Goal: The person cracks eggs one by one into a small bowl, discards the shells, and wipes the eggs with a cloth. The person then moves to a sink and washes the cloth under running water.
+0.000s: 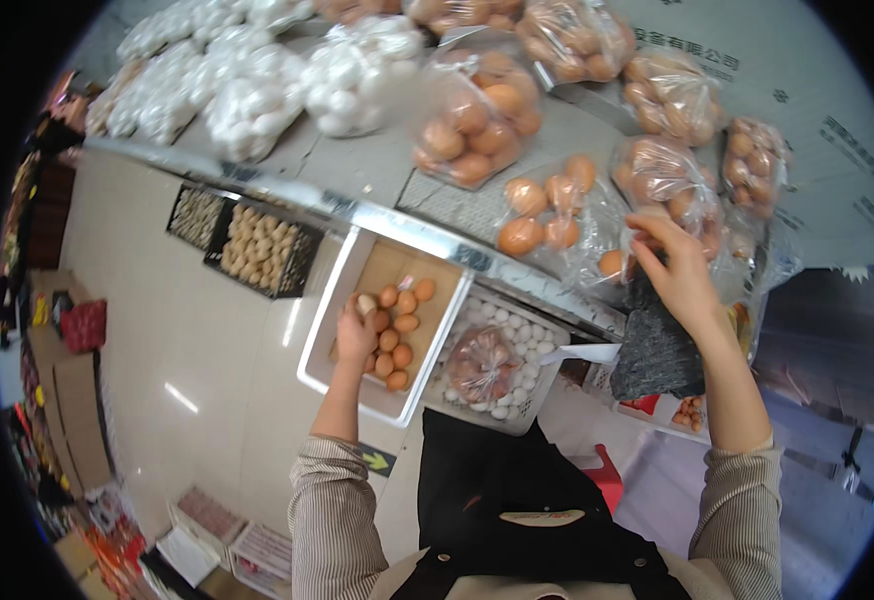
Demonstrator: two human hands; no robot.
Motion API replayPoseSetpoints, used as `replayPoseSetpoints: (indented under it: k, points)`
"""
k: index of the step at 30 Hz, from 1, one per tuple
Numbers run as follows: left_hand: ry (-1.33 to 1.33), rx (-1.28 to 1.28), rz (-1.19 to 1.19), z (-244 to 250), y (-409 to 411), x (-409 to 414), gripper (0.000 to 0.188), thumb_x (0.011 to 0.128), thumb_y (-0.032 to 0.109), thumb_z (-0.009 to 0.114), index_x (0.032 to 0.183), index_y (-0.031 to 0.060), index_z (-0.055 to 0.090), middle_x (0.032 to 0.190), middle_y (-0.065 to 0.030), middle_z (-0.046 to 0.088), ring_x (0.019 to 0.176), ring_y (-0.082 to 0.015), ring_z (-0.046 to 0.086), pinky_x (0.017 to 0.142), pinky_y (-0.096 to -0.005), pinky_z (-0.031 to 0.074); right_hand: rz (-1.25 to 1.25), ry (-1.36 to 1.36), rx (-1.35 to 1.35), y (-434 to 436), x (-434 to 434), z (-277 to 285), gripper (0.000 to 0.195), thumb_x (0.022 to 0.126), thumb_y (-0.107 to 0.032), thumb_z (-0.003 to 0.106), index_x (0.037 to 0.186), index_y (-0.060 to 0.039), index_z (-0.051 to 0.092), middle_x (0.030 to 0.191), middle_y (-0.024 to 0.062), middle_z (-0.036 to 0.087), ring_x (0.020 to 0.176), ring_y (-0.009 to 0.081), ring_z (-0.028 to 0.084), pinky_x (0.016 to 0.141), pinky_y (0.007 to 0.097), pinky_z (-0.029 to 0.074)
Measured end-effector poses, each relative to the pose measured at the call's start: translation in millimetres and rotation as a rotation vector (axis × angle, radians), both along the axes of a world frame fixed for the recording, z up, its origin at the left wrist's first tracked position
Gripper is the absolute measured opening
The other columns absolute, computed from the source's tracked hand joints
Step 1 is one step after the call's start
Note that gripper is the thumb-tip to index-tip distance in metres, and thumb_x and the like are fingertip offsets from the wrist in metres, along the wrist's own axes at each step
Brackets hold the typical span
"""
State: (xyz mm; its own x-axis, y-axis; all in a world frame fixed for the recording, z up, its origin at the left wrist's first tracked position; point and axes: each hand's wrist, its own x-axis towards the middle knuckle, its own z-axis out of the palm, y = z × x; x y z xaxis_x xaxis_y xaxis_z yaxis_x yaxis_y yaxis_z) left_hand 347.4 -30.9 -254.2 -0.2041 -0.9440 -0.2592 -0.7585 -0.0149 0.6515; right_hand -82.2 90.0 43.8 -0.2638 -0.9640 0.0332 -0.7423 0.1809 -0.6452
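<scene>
My left hand [356, 330] reaches into a white plastic bin [315, 337] with several loose brown eggs [388, 340] on its cardboard-coloured bottom. Its fingers close around a paler egg [366, 304]. My right hand [673, 262] is over the counter, at the right end of a clear plastic bag [594, 225]. Several brown eggs [524, 196] lie in or under that bag's film, and a single egg [611, 263] sits just left of my thumb. The right fingers are bent, with a gap between thumb and forefinger; whether they pinch the thin film is unclear.
Tied bags of brown eggs [474, 120] and white eggs [350, 82] cover the grey counter [377, 161]. A bagged bundle [484, 365] rests on white eggs in a crate [523, 424]. Black plastic bags [658, 345] hang below my right hand. Black crates [257, 247] stand left.
</scene>
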Motion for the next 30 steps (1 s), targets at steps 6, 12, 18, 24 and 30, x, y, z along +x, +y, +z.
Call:
replayPoseSetpoints:
  k: [6, 12, 18, 24, 30]
  points:
    - [-0.443, 0.079, -0.361, -102, -35, 15, 0.032, 0.090, 0.023, 0.051, 0.119, 0.0090, 0.049, 0.117, -0.0187, 0.053, 0.091, -0.0363, 0.063, 0.075, -0.0451, 0.053, -0.017, 0.290, 0.191, -57, -6, -42, 0.034, 0.076, -0.001, 0.064, 0.110, -0.0019, 0.059, 0.096, 0.0200, 0.062, 0.087, 0.0360, 0.062, 0.077, 0.0412, 0.049]
    - [-0.512, 0.111, -0.458, -68, -34, 0, 0.036, 0.090, 0.022, 0.051, 0.123, 0.0097, 0.048, 0.121, -0.0181, 0.051, 0.094, -0.0364, 0.062, 0.078, -0.0439, 0.052, -0.041, 0.278, 0.007, -82, -5, -52, 0.039, 0.075, -0.003, 0.066, 0.111, -0.0039, 0.053, 0.100, 0.0191, 0.058, 0.088, 0.0357, 0.060, 0.077, 0.0415, 0.049]
    - [-0.297, 0.084, -0.430, -43, -36, 6, 0.036, 0.087, 0.019, 0.059, 0.120, 0.0056, 0.053, 0.115, -0.0166, 0.056, 0.091, -0.0345, 0.063, 0.076, -0.0410, 0.052, -0.014, 0.224, 0.063, -107, -7, -45, 0.041, 0.074, -0.003, 0.065, 0.112, -0.0052, 0.049, 0.106, 0.0206, 0.058, 0.102, 0.0399, 0.055, 0.083, 0.0443, 0.046]
    - [0.431, -0.171, -0.288, 192, 4, -68, 0.023, 0.085, 0.002, 0.061, 0.108, 0.0001, 0.061, 0.097, -0.0119, 0.062, 0.081, -0.0206, 0.063, 0.070, -0.0297, 0.051, -0.010, 0.241, 0.063, -95, -18, -41, 0.040, 0.075, -0.003, 0.064, 0.113, -0.0021, 0.050, 0.103, 0.0228, 0.061, 0.093, 0.0397, 0.060, 0.077, 0.0419, 0.049]
    - [0.769, -0.301, -0.367, 292, 37, -155, 0.026, 0.084, -0.003, 0.062, 0.109, -0.0006, 0.061, 0.096, -0.0097, 0.061, 0.080, -0.0149, 0.061, 0.073, -0.0258, 0.049, -0.155, -0.634, 0.030, -11, -15, 34, 0.042, 0.081, -0.009, 0.070, 0.119, -0.0023, 0.052, 0.104, 0.0061, 0.064, 0.087, 0.0127, 0.063, 0.065, 0.0256, 0.052]
